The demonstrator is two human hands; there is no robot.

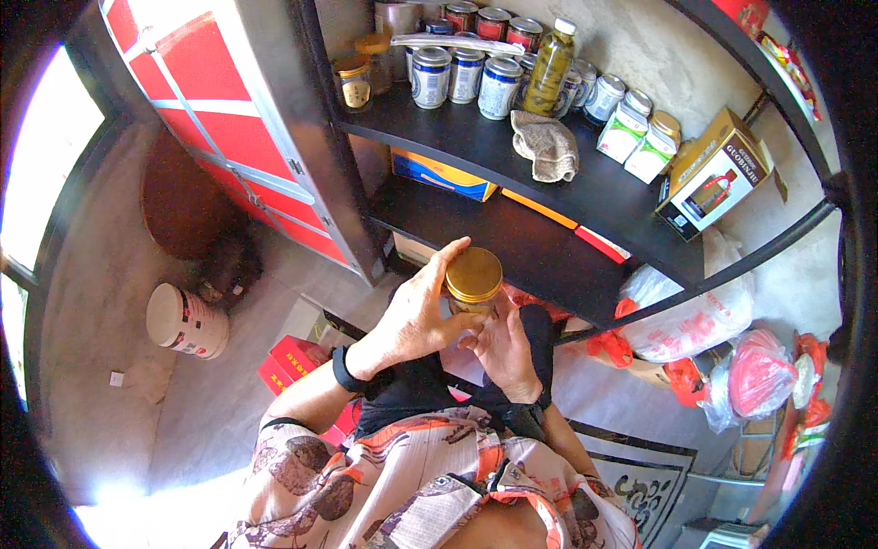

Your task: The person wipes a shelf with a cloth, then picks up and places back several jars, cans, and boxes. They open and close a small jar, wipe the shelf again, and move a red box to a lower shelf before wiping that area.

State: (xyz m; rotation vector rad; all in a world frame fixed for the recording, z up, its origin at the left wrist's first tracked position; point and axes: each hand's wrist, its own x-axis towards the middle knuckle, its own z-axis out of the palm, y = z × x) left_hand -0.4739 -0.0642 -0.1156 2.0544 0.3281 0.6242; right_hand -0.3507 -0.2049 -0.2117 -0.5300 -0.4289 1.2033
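While holding a gold-lidded jar (474, 277) between the fingers (448, 260) of left hand (413, 317) and right hand (509, 353), could drop it onto the floor (229, 393) below them through a loose grip.

The jar (474, 282) is partly hidden by the left hand (419, 309) and the right hand (506, 352); what it holds cannot be told. The red cans (494, 22) are partly covered by a strip (457, 42). The dark heap (230, 265) beside the bucket (187, 320) is too dim to be identified. The window (41, 165) is cut off at left.
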